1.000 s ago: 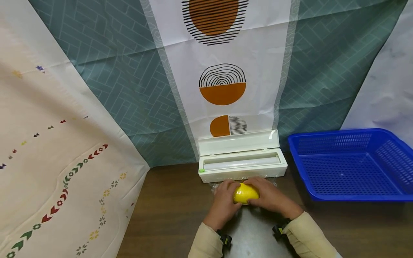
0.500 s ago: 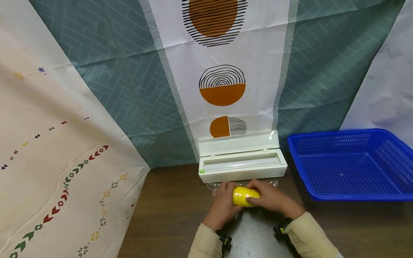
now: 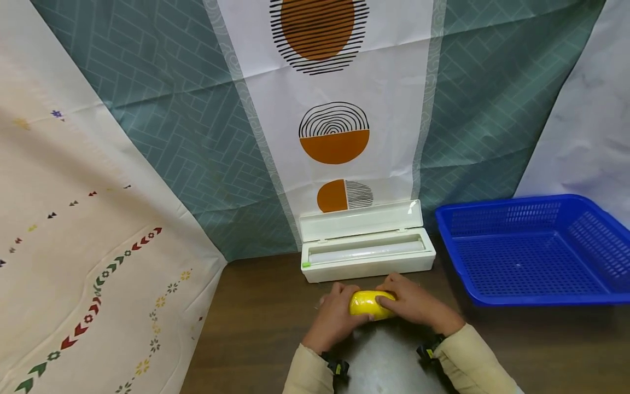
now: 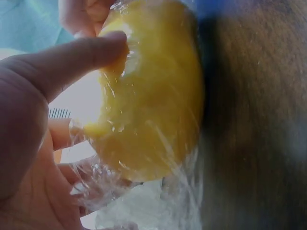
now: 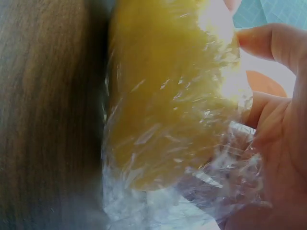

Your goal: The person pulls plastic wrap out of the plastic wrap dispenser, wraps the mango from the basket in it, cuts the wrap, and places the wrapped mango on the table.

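Both hands hold a smooth, oblong yellow thing (image 3: 370, 305) wrapped in clear cling film, close over the table in front of the white box. My left hand (image 3: 333, 317) grips its left end, the thumb pressing its side in the left wrist view. On the other end, my right hand (image 3: 413, 302) has its thumb against the near face and its fingers behind. Loose, crumpled film (image 4: 110, 191) trails off one end in the left wrist view, and more film (image 5: 220, 187) bunches against the right palm in the right wrist view. What the yellow thing is, I cannot tell.
A white cling film dispenser box (image 3: 369, 267), lid raised, stands just behind the hands, with a film roll (image 3: 366, 251) inside. To the right is a blue perforated basket (image 3: 450, 257). Patterned cloth (image 3: 197, 120) hangs behind the brown table (image 3: 256, 317).
The yellow thing has turned in the hands and shifted slightly toward me. My right thumb has come onto its near face. Film edges visible beside the hands earlier now show far less.
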Available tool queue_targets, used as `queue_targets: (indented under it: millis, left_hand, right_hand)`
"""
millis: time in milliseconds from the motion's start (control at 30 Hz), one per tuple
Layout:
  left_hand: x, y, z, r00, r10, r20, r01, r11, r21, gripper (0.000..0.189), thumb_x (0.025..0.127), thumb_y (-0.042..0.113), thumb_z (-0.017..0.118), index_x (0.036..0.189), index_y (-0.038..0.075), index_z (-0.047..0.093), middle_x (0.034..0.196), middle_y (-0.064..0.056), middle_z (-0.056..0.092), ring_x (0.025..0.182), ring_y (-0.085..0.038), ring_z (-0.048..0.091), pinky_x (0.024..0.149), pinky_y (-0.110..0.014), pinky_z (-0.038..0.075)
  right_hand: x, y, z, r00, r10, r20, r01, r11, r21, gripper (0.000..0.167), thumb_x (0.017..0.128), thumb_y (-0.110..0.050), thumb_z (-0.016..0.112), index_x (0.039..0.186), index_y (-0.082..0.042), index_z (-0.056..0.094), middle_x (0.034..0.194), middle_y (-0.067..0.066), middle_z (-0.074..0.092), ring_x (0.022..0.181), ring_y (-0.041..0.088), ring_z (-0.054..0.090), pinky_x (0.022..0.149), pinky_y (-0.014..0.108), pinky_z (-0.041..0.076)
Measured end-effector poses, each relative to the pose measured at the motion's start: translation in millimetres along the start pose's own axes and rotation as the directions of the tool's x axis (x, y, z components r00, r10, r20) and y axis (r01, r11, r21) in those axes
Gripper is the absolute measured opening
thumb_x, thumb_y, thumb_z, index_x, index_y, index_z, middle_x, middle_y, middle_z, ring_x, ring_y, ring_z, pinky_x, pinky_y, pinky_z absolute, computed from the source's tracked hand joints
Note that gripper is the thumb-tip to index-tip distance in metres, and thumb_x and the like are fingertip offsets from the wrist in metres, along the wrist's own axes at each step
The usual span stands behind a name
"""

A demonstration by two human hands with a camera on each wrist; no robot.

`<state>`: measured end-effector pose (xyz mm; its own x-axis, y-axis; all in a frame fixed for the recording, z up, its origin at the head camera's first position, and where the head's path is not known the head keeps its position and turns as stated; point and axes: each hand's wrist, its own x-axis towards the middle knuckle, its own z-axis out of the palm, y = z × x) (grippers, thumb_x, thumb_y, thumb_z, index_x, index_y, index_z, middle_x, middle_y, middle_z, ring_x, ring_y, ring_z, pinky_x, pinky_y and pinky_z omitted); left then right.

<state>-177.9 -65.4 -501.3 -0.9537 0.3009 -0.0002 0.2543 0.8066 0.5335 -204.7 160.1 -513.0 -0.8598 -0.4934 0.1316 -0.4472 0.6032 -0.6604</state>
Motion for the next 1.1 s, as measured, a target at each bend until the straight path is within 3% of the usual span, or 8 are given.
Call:
queue_targets:
  millis: [233, 333, 600, 700, 833, 933, 1100]
  left_hand:
    - [-0.3, -2.7, -2.5, 0.997, 0.002, 0.074, -0.004, 1.000, 0.015, 0.066, 0.090, 0.064, 0.063, 0.133, 0.015, 0.063, 0.123, -0.002, 0.067, 0.101, -0.016, 0.059, 0.093, -0.051, 0.042]
    - [-0.1, -3.9, -2.3, 0.996, -0.022, 0.087, 0.023, 1.000, -0.013, 0.067, 0.091, 0.066, 0.060, 0.133, 0.014, 0.063, 0.124, -0.002, 0.067, 0.103, -0.016, 0.060, 0.097, -0.055, 0.042]
    - [0.3, -8.1, -1.9, 0.993, -0.078, 0.089, 0.086, 0.991, -0.099, 0.052, 0.089, 0.068, 0.061, 0.108, 0.020, 0.065, 0.100, 0.005, 0.071, 0.079, -0.011, 0.058, 0.082, -0.045, 0.042]
    - [0.4, -7.6, -1.3, 0.995, -0.078, 0.065, 0.083, 0.994, -0.075, 0.055, 0.090, 0.070, 0.057, 0.110, 0.020, 0.069, 0.102, 0.005, 0.070, 0.086, -0.013, 0.060, 0.091, -0.055, 0.043]
    - [1.3, -4.0, 0.8, 0.997, -0.071, -0.020, 0.071, 0.997, -0.030, 0.061, 0.093, 0.068, 0.055, 0.119, 0.016, 0.071, 0.108, -0.002, 0.067, 0.098, -0.019, 0.060, 0.096, -0.068, 0.038]
    - [2.0, -1.8, 3.2, 0.994, -0.083, -0.067, 0.083, 0.997, 0.007, 0.061, 0.094, 0.067, 0.055, 0.122, 0.015, 0.070, 0.110, -0.004, 0.066, 0.100, -0.022, 0.060, 0.094, -0.064, 0.039]
    - [2.0, 0.3, 6.4, 0.989, -0.110, -0.097, 0.114, 0.993, 0.038, 0.059, 0.095, 0.064, 0.054, 0.120, 0.014, 0.071, 0.110, -0.005, 0.067, 0.100, -0.023, 0.062, 0.086, -0.052, 0.038]
  right_hand:
    - [-0.5, -2.2, -2.5, 1.000, -0.001, -0.003, 0.000, 0.999, -0.042, 0.030, 0.103, -0.036, 0.055, 0.108, -0.014, 0.074, 0.103, -0.005, 0.072, 0.093, 0.007, 0.062, 0.082, 0.031, 0.052]
    - [0.2, -1.9, -2.5, 1.000, 0.030, 0.005, -0.030, 0.999, -0.025, 0.027, 0.103, -0.039, 0.055, 0.105, -0.018, 0.072, 0.098, -0.008, 0.072, 0.087, 0.004, 0.061, 0.079, 0.028, 0.051]
    - [1.4, -0.8, -1.5, 1.000, 0.025, 0.010, -0.025, 0.998, -0.051, 0.030, 0.104, -0.040, 0.054, 0.096, -0.019, 0.073, 0.083, -0.013, 0.067, 0.071, -0.002, 0.051, 0.066, 0.023, 0.043]
    - [2.6, -1.2, -1.0, 1.000, 0.023, 0.003, -0.023, 0.996, -0.089, 0.031, 0.104, -0.038, 0.053, 0.094, -0.017, 0.074, 0.083, -0.011, 0.068, 0.073, 0.002, 0.055, 0.068, 0.026, 0.047]
    - [3.9, -2.5, -0.3, 0.999, 0.026, -0.022, -0.028, 0.993, -0.113, 0.032, 0.104, -0.032, 0.055, 0.105, -0.009, 0.077, 0.096, -0.001, 0.076, 0.088, 0.016, 0.068, 0.083, 0.039, 0.056]
    - [3.7, -3.6, -0.8, 0.999, 0.028, -0.032, -0.031, 0.994, -0.109, 0.033, 0.103, -0.028, 0.057, 0.115, -0.003, 0.075, 0.110, 0.006, 0.076, 0.105, 0.028, 0.070, 0.094, 0.050, 0.054]
    - [1.3, -9.7, -2.3, 0.996, 0.030, -0.084, -0.037, 0.995, -0.089, 0.030, 0.102, -0.023, 0.058, 0.122, -0.004, 0.072, 0.119, 0.009, 0.073, 0.115, 0.033, 0.067, 0.100, 0.054, 0.051]
